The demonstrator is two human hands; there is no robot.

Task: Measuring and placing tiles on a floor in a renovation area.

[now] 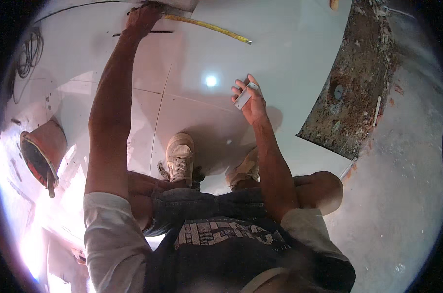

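My left hand (142, 20) reaches far forward to the top of the view, its fingers curled in shadow beside a pale block-like edge (180, 4). From right beside those fingers a yellow tape measure blade (209, 28) runs out to the right over the pale floor tiles (202, 63). Whatever lies inside the left fingers is hidden. Raised over the tiles, my right hand (253, 105) is turned palm up. It holds a small flat rectangular piece (245, 95), whitish-grey, between thumb and fingers.
A thin dark rod (155, 32) lies near the left wrist. At left stand an orange-brown bucket (55, 139) with a handle inside and a coiled cable (30, 53). Right of the tile edge runs a strip of exposed rubble (346, 88), then grey concrete (407, 171). My shoes (180, 156) rest on the tiles.
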